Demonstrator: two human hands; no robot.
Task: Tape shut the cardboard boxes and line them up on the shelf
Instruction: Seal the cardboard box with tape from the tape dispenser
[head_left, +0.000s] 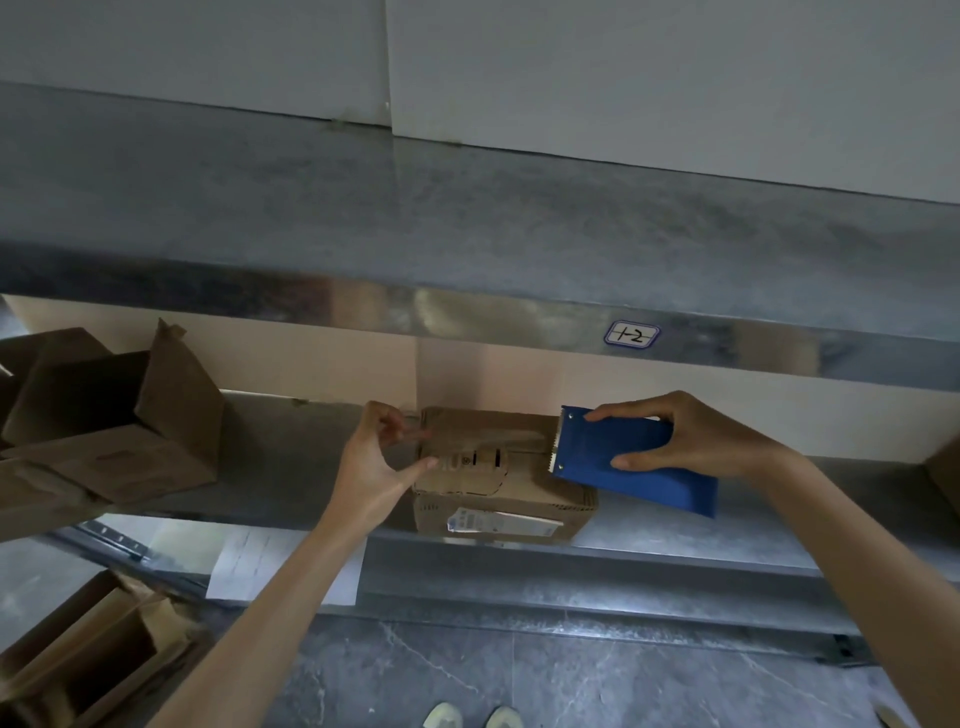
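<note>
A small cardboard box (501, 488) with a white label on its front sits at the front edge of the metal shelf (291, 457). A strip of clear tape (483, 439) stretches across its top. My left hand (376, 460) pinches the tape's free end at the box's left side, thumb touching the box top. My right hand (691, 441) grips a blue tape dispenser (623, 457) over the box's right end, its toothed blade facing left against the tape.
Open cardboard boxes (109, 426) stand on the shelf at left, and another box edge (945, 478) shows at far right. More open boxes (88, 649) lie on the floor at lower left. An upper shelf (467, 218) labelled "1-2" overhangs. A paper sheet (260, 566) lies below the shelf.
</note>
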